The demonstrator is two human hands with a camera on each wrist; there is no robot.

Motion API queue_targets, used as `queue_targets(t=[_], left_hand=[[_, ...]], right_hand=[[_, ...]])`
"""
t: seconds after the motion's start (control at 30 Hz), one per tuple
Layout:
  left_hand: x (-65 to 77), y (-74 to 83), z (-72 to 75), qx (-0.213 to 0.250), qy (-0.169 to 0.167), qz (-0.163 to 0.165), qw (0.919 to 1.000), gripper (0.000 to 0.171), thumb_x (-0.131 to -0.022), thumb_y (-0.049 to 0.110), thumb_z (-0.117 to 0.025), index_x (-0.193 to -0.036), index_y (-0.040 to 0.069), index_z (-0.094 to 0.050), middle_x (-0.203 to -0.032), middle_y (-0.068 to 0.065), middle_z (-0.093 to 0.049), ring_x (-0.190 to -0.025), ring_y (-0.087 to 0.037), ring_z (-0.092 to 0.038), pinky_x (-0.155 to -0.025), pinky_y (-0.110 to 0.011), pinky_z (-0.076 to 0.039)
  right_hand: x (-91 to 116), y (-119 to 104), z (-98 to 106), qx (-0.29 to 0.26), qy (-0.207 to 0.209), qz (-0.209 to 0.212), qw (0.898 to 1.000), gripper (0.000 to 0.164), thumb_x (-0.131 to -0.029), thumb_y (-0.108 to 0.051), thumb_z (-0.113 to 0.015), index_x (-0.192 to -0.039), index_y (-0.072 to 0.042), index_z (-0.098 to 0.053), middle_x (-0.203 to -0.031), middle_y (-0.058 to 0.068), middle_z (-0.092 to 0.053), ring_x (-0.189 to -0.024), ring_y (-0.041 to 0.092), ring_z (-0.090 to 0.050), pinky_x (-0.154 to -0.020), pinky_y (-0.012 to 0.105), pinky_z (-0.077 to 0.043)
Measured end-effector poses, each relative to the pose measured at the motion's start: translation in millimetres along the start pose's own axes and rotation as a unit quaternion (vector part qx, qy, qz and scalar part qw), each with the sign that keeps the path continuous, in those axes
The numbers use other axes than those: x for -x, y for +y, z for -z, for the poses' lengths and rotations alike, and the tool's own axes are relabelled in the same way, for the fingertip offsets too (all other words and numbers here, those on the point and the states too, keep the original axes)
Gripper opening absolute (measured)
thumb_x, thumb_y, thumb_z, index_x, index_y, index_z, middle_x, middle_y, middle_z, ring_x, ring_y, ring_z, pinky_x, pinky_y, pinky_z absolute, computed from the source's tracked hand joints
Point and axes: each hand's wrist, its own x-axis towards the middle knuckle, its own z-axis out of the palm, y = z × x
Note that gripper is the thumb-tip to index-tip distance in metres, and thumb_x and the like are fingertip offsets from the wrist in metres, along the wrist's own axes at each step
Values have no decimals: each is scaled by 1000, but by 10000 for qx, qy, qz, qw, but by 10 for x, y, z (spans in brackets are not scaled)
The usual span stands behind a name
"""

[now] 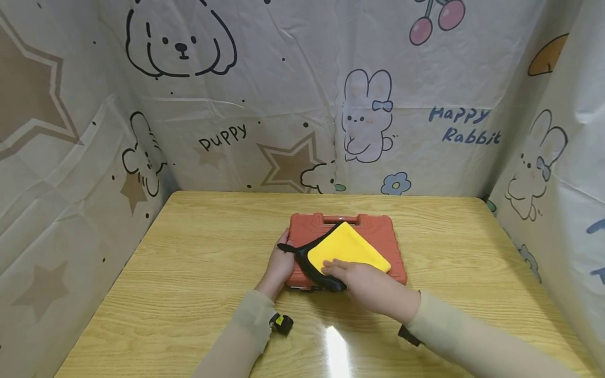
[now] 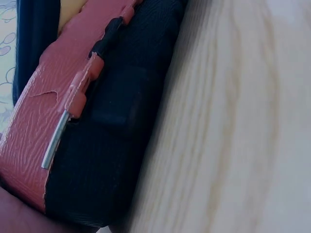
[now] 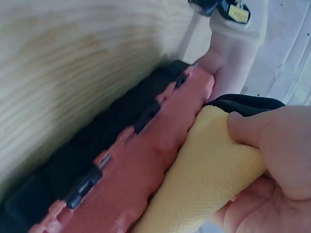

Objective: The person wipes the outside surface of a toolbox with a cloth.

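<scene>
A red plastic carrying case (image 1: 396,247) with a black lower half (image 2: 121,102) lies on the table, its handle towards the back. Over its lid is a folded cloth (image 1: 352,244), bright yellow on one face and black on the other, with a black corner sticking out to the left. My right hand (image 1: 373,286) lies over the cloth's front part; the right wrist view shows the thumb pressing the yellow face and curled fingers beneath, pinching the cloth (image 3: 204,170). My left hand (image 1: 280,265) rests along the case's left side, with its fingers partly hidden by the cloth corner.
The light wooden table (image 1: 198,252) extends around the case. A patterned sheet (image 1: 293,94) hangs behind the table and along both sides. Latches (image 3: 82,187) line the case's front edge. Dark wrist devices (image 1: 282,324) are strapped over both sleeves.
</scene>
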Motion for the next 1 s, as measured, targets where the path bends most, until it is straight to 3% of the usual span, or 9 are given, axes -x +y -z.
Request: queue_targets(t=[0.17, 0.47, 0.63, 1.0], left_hand=[[-3, 2, -1, 57, 15, 39, 10000, 48, -104, 20, -27, -152, 10, -24, -156, -17, -26, -141, -28, -19, -118, -50, -18], [8, 18, 30, -48, 20, -274, 9996, 48, -103, 15, -30, -149, 3, -27, -154, -22, -30, -139, -32, -22, -117, -51, -20], [13, 27, 38, -198, -29, -131, 9997, 49, -104, 19, -29, -150, 3, -24, -155, -22, -26, -140, -32, -20, -117, -52, -19], [10, 32, 38, -94, -142, -265, 9995, 49, -105, 20, -27, -152, 8, -23, -155, -18, -27, -139, -31, -22, -115, -54, -23]], right_hand=[[-97, 79, 42, -171, -57, -272, 9995, 55, -80, 8, -60, -132, -11, -57, -132, 9, -61, -115, 20, -56, -83, 33, -58], [-261, 233, 88, -290, -103, -674, 9973, 45, -87, -1, -60, -130, -13, -60, -129, 4, -64, -113, 13, -56, -96, 34, -51], [-347, 326, 93, -308, -33, -816, 9962, 40, -90, -6, -60, -129, -11, -61, -126, 4, -66, -111, 11, -57, -97, 34, -51], [-469, 504, 127, -386, 151, -781, 9961, 38, -86, 1, -59, -123, -9, -63, -114, 4, -70, -98, 11, -59, -93, 35, -53]])
